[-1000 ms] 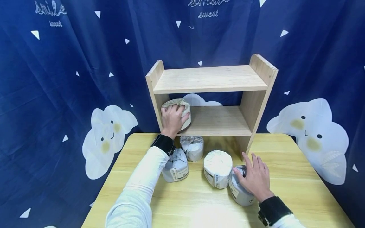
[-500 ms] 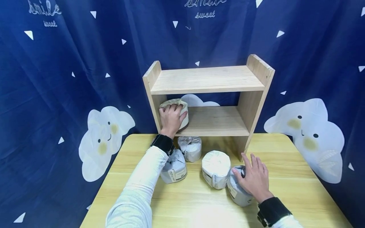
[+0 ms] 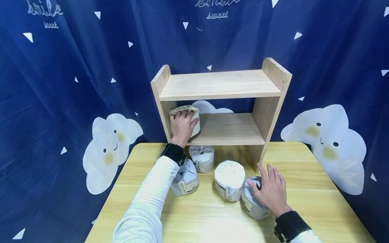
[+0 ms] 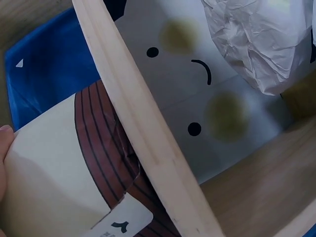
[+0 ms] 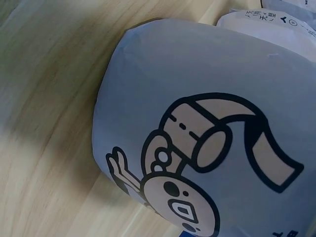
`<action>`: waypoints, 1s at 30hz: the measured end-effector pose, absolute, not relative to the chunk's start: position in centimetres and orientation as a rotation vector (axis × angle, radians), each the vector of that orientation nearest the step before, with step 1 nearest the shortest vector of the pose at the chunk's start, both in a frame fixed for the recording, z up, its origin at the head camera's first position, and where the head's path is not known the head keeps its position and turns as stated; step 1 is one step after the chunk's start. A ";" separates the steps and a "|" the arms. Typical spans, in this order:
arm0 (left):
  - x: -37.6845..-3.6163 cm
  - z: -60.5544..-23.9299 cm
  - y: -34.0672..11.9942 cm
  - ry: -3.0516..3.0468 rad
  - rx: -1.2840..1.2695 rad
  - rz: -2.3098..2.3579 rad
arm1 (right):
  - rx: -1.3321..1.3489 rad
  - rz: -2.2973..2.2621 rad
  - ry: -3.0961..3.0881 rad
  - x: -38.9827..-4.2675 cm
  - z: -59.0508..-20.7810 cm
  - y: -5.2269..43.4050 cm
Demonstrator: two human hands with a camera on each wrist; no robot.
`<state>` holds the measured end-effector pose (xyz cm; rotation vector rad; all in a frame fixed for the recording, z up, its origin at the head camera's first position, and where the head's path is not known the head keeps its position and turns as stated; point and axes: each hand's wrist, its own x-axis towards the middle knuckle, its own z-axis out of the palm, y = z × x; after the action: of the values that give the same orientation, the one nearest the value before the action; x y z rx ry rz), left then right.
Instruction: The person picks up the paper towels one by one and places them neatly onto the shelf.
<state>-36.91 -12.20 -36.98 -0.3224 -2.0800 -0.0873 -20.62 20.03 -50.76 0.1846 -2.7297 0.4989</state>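
One cream-and-brown roll [image 4: 54, 153] sits on the lower board of the wooden shelf [image 3: 218, 84], at its left end, gripped by the left hand [image 3: 182, 128]. Before the shelf, the right hand [image 3: 271, 192] lies over a grey roll [image 3: 254, 206], thumb and fingers apart. Both hands match their places a second ago.

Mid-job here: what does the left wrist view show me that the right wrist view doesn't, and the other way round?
Only the left wrist view: the cream roll with its brown striped band, a bit of the left hand at the edge, the shelf edge and a cloud face.

Only the right wrist view: the grey roll with its printed cartoon figure.

Both: one roll close up, more pale wrapping toward the upper right, and wood.
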 end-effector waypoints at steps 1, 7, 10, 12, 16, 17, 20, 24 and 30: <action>-36.9 -37.0 -12.2 -2.078 -0.322 -0.089 | 0.184 0.500 -2.730 -20.6 -50.8 20.0; -36.8 -36.9 -12.1 -2.099 -0.314 -0.083 | 0.179 0.494 -2.738 -20.5 -50.9 20.0; -36.6 -36.9 -12.1 -2.132 -0.299 -0.067 | 0.181 0.496 -2.742 -20.5 -51.0 19.9; -36.5 -36.9 -12.1 -2.147 -0.294 -0.063 | 0.185 0.496 -2.741 -20.5 -51.0 19.9; -36.4 -36.9 -12.1 -2.155 -0.291 -0.076 | 0.189 0.499 -2.736 -20.6 -51.1 19.9; -36.3 -36.9 -12.1 -2.158 -0.293 -0.083 | 0.191 0.502 -2.735 -20.6 -51.1 19.9; -36.1 -36.8 -12.1 -2.169 -0.295 -0.102 | 0.194 0.510 -2.734 -20.6 -51.1 19.9; -35.9 -36.8 -11.8 -2.165 -0.315 -0.128 | 0.193 0.516 -2.735 -20.6 -51.1 19.9; -35.3 -36.7 -11.4 -2.131 -0.346 -0.140 | 0.194 0.526 -2.746 -20.5 -51.1 19.8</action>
<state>-35.33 -11.37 -36.75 -0.3461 -2.1306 -0.1397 -20.47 19.77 -51.08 0.1943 -2.7456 0.5259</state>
